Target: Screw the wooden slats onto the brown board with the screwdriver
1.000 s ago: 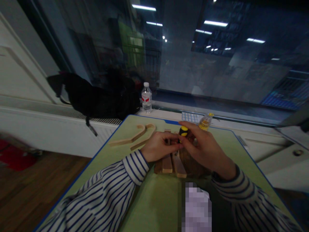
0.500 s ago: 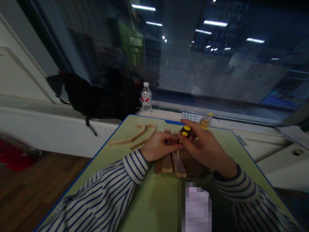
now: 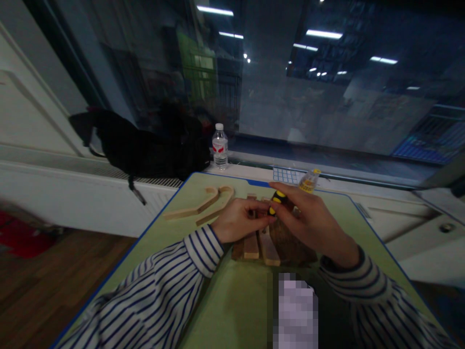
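Note:
My right hand is closed round a black and yellow screwdriver handle, held upright over a wooden slatted piece on the green table. My left hand rests on the slats beside it, fingers pinched at the tool's lower end; what they pinch is too small to see. Both arms wear striped sleeves.
Two curved wooden pieces lie at the left of the table. A small yellow-capped bottle and a blue grid sheet sit at the far edge. A water bottle and a black bag rest on the window ledge.
The screwdriver handle has turned slightly in my right hand, its yellow marks shifting. Both hands stay over the slats.

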Available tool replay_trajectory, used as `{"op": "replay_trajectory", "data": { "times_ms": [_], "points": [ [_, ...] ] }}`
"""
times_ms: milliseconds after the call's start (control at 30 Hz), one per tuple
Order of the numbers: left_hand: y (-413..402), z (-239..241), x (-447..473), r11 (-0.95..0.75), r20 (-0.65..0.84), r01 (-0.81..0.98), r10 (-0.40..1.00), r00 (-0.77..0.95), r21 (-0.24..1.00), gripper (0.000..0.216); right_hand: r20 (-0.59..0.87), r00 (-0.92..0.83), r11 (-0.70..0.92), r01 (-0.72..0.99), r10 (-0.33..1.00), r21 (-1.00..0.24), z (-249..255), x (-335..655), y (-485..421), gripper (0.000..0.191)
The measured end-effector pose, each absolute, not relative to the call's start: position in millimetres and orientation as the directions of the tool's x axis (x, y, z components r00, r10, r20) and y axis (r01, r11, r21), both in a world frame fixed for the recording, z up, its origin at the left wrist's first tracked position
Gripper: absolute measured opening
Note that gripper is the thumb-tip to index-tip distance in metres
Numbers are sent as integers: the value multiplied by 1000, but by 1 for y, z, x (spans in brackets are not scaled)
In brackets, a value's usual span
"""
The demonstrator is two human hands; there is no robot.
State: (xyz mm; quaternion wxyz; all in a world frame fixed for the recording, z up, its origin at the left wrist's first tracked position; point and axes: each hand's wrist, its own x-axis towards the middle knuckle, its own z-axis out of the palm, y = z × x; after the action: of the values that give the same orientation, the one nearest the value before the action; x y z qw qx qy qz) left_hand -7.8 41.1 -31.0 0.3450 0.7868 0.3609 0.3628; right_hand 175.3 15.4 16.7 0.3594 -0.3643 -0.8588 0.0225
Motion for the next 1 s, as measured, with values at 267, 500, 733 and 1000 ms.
{"op": "replay_trajectory", "data": {
  "times_ms": [267,500,733,1000],
  "points": [
    [40,-27,-8,-531,365,354,821,438,770,31,611,-480,743,601,629,-294,17,173,15,37],
    [42,-30,-10,-528,352,300,803,481,795,30,573,-481,722,611,664,-324,17,174,14,45],
    [41,-27,-10,-524,334,291,794,509,800,31,598,-484,747,576,639,-332,15,173,16,41],
    [41,-30,-9,-521,320,318,798,511,792,31,588,-460,727,578,665,-370,14,173,17,39]
  ]
}}
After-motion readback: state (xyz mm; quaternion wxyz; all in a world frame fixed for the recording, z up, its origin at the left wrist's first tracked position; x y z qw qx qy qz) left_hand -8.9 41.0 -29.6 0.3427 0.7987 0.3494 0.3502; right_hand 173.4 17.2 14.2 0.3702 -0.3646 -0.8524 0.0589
